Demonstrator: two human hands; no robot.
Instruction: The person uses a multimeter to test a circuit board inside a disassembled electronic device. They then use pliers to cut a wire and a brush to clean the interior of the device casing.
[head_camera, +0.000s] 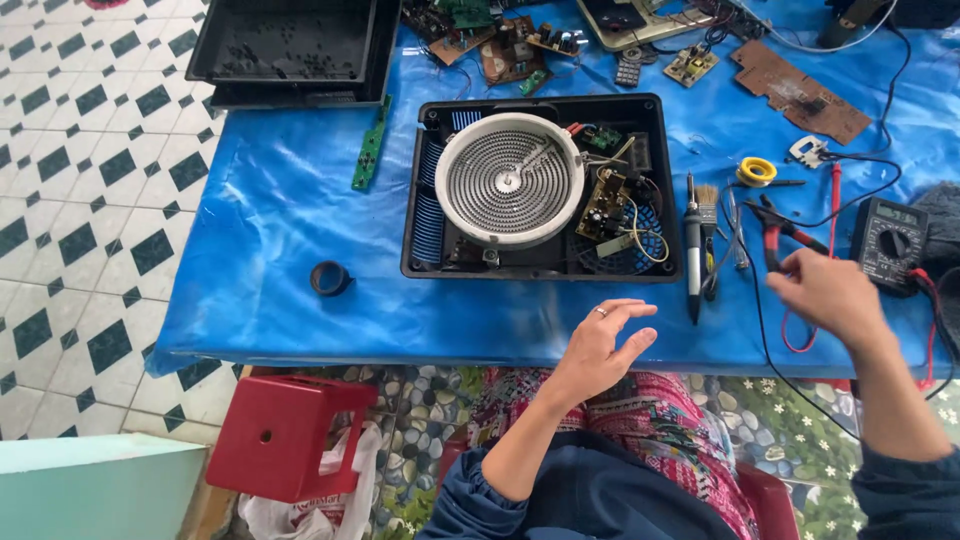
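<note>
Pliers (778, 232) with red handles lie on the table (280, 210) just ahead of our right hand (828, 296), whose curled fingers touch the handle ends without a closed grip; we judge them stiff, light and best taken by both handles. Our left hand (600, 345) hovers open and empty, one opened cooker (540, 185) beyond it, one multimeter (888, 240) beside our right hand.

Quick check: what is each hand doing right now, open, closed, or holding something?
Left hand: open, fingers spread, hovering over the table edge, holding nothing.
Right hand: curled by the red-handled pliers; grip cannot be told.
</note>
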